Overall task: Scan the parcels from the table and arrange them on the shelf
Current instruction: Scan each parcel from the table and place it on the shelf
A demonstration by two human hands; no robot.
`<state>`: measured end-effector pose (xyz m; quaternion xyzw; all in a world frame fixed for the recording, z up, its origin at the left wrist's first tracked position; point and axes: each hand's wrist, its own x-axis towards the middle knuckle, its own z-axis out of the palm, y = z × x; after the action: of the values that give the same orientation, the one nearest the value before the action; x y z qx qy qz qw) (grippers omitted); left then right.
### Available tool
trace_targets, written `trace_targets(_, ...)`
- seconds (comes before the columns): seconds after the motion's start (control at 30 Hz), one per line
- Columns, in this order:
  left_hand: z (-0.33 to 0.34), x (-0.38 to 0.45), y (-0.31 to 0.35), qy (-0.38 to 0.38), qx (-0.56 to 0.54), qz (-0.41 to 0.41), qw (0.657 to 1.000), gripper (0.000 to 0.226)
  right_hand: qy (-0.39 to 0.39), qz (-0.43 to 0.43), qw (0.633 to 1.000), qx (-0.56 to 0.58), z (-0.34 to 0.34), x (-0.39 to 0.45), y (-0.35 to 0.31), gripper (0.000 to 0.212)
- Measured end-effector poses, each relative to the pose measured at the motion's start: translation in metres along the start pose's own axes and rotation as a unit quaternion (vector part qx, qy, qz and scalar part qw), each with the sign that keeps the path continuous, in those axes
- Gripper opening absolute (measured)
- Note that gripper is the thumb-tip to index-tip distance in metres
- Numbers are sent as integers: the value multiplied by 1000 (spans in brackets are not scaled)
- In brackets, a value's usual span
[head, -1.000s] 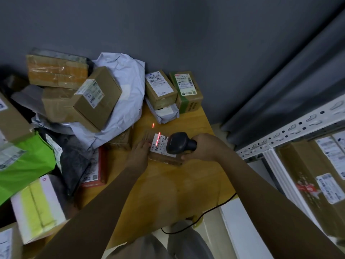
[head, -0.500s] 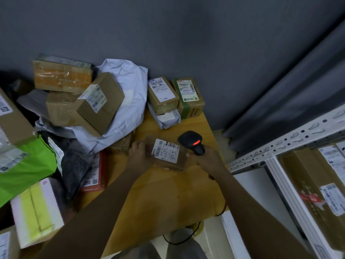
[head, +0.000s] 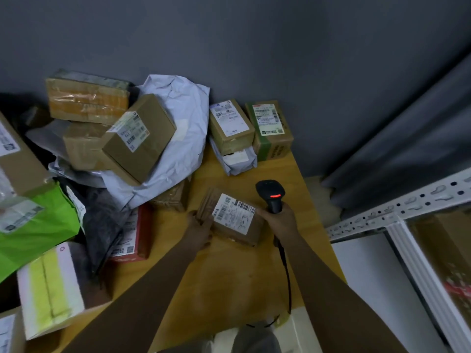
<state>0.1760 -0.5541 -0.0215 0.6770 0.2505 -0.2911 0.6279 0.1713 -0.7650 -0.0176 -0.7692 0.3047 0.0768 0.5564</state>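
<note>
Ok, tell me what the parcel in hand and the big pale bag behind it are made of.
Held parcel: looks like matte brown cardboard with a white paper label. Pale bag: probably thin plastic film, going by its soft crumpled folds and slight sheen.

The person is showing two bare forearms with no sleeves reaching them, and is wearing what may be grey trousers, dimly seen below.

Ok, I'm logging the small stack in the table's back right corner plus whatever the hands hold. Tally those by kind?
Cardboard boxes: 3 (plain box, green-taped box, held box gripped by the left hand)
White bags: 1 (white bag under the plain box)
Scanners: 1 (scanner in the right hand)
Total: 5
</note>
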Motion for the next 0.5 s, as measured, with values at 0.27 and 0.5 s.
trace_targets(0.27, 38, -45, 14, -130, -26, 107, 985, 68, 162, 55, 968, 182, -49, -92, 20, 25)
trace_targets(0.5, 148, -134, 45, -322, 10, 173, 931, 113, 361, 38, 890, 277, -135, -199, 27, 25)
